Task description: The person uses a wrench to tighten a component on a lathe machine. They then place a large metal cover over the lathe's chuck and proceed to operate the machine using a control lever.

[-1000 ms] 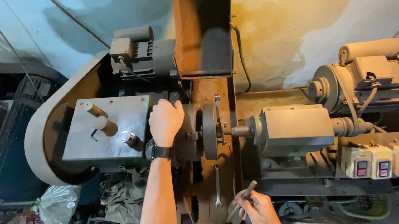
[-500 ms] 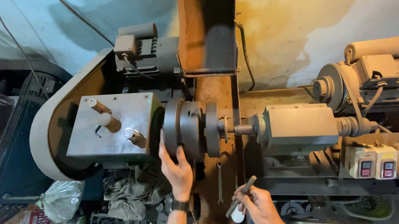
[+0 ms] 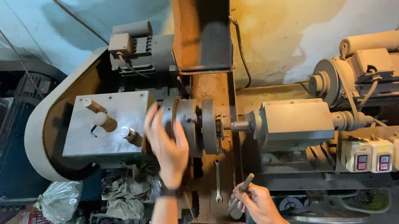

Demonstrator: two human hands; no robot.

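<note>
A dusty lathe fills the view. My left hand point(image 3: 166, 145) lies flat against the round chuck point(image 3: 192, 126), fingers spread over its left side, a dark watch on the wrist. My right hand point(image 3: 255, 204) is low in front of the machine and grips a short dark metal rod point(image 3: 244, 185) that points up to the right. A spindle point(image 3: 240, 126) runs from the chuck into a grey block point(image 3: 295, 123).
A grey headstock plate with levers point(image 3: 106, 128) sits left of the chuck. A motor point(image 3: 380, 72) and three switch boxes point(image 3: 380, 155) stand at right. A wrench point(image 3: 216, 181) hangs below the chuck. Rags, a plastic bag point(image 3: 59, 201) and metal parts lie on the floor at left.
My left hand dropped below the chuck half a second ago and has come back up onto its face. My right hand has stayed low with the rod.
</note>
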